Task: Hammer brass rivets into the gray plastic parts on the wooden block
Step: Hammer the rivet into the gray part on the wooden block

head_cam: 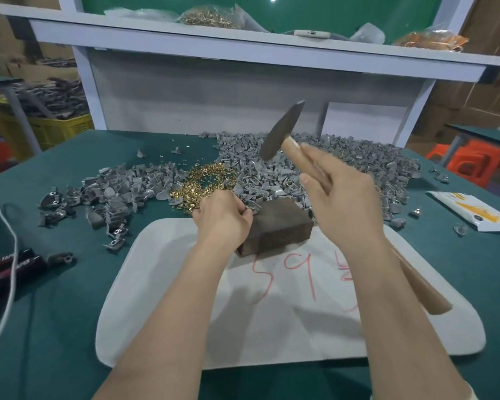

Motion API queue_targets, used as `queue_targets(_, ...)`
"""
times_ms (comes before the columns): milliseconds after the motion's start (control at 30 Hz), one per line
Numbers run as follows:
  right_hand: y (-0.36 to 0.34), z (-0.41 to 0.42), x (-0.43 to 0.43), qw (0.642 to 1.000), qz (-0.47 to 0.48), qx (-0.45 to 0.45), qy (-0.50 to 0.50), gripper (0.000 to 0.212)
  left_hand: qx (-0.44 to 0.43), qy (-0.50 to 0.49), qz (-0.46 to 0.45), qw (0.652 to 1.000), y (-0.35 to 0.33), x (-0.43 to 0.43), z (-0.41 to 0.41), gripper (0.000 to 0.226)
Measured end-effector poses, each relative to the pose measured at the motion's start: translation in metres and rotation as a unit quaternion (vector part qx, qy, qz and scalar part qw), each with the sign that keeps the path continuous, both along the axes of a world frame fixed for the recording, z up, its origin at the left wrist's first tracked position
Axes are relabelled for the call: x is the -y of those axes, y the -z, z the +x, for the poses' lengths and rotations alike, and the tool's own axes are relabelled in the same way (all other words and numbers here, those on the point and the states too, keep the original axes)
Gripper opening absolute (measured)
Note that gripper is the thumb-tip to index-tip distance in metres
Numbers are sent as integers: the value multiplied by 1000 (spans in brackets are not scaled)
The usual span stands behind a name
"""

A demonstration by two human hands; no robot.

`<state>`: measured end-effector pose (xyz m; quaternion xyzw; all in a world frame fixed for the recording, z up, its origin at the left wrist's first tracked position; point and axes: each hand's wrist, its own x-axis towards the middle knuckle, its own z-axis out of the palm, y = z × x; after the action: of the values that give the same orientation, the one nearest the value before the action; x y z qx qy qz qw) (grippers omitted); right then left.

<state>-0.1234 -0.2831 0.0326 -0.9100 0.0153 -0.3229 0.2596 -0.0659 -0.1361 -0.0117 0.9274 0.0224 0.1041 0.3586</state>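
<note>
Hammer [281, 131] high above wooden block [283, 223]

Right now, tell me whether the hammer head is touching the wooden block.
Apart. The head view shows the hammer head raised in the air, clear of the wooden block.

— Where is the dark wooden block [280, 223]?
— On the white sheet [185, 313], right in front of the big pile of gray plastic parts [329, 163].
— And the brass rivets [202, 183]?
— A shiny heap, back left. The hammer [277, 134] is up high, tilted.
</note>
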Motion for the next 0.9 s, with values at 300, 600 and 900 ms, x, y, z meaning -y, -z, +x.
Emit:
queue_targets(300,2,1,4,1000,14,-17,-16,43,15,1,9,1000,1,-1,0,23)
queue_targets(600,3,3,1,995,-44,-79,-36,43,45,-12,25,999,3,-1,4,10)
queue_targets(900,5,3,-2,999,-27,-40,-11,43,51,-5,12,999,3,-2,1,13)
